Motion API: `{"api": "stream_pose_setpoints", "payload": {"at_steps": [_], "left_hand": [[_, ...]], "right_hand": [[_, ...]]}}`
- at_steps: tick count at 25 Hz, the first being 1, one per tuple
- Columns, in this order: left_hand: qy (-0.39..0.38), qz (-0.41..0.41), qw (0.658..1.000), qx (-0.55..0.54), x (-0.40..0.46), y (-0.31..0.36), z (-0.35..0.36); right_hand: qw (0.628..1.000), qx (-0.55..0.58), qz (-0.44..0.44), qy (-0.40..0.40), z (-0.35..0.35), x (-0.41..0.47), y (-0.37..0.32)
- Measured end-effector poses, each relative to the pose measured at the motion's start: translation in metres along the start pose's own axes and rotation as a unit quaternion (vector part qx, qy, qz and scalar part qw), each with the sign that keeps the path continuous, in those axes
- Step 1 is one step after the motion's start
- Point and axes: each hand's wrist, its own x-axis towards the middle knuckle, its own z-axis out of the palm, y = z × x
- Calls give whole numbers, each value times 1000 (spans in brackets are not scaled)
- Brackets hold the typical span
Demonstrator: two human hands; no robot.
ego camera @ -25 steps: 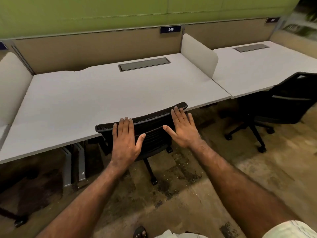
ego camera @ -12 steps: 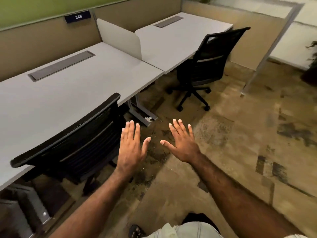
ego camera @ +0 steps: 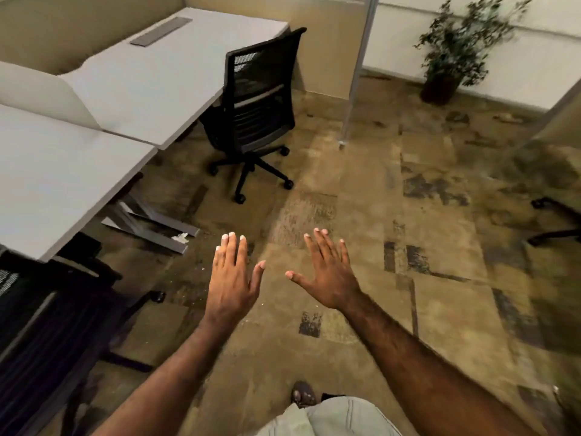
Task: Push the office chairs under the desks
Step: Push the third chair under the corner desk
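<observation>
A black mesh office chair (ego camera: 257, 99) stands beside the far white desk (ego camera: 151, 77), its seat partly under the desk edge and its back and wheeled base out on the floor. At the lower left a second black chair (ego camera: 47, 313) sits tucked against the near white desk (ego camera: 53, 180). My left hand (ego camera: 234, 278) and my right hand (ego camera: 327, 272) hover over the carpet with fingers spread, touching nothing, well short of the far chair.
A low divider (ego camera: 47, 92) separates the two desks. Metal desk feet (ego camera: 151, 228) lie on the floor. A metal post (ego camera: 355, 77) and a potted plant (ego camera: 456, 48) stand at the back right. Another chair's base (ego camera: 556, 221) shows at the right edge.
My hands have left the near chair's back and now float free. The view has swung right, so the near chair slid to the lower left and the far chair came toward the middle.
</observation>
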Motion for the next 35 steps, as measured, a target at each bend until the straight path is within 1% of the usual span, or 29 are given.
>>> {"api": "stream_pose_setpoints", "payload": {"at_steps": [5, 10, 15, 21, 24, 28, 31, 35], "left_hand": [[-16, 53, 998, -13, 66, 72, 41], [-31, 81, 996, -13, 136, 111, 65], [-38, 117, 992, -27, 227, 138, 107], [-59, 120, 990, -47, 356, 157, 142], [-43, 140, 988, -45, 426, 176, 149], [-25, 132, 990, -36, 499, 195, 157], [-13, 114, 993, -30, 551, 208, 167], [2, 63, 998, -10, 610, 219, 186]], "right_hand": [[999, -2, 46, 19, -22, 7, 104], [995, 11, 80, 59, -33, 38, 161], [991, 16, 105, 87, -47, 100, 211], [990, 30, 126, 59, -83, 196, 266], [990, 24, 123, 69, -108, 250, 293], [991, 30, 99, 86, -130, 317, 323], [993, 35, 70, 92, -143, 377, 353], [996, 26, 13, 87, -158, 460, 395]]}}
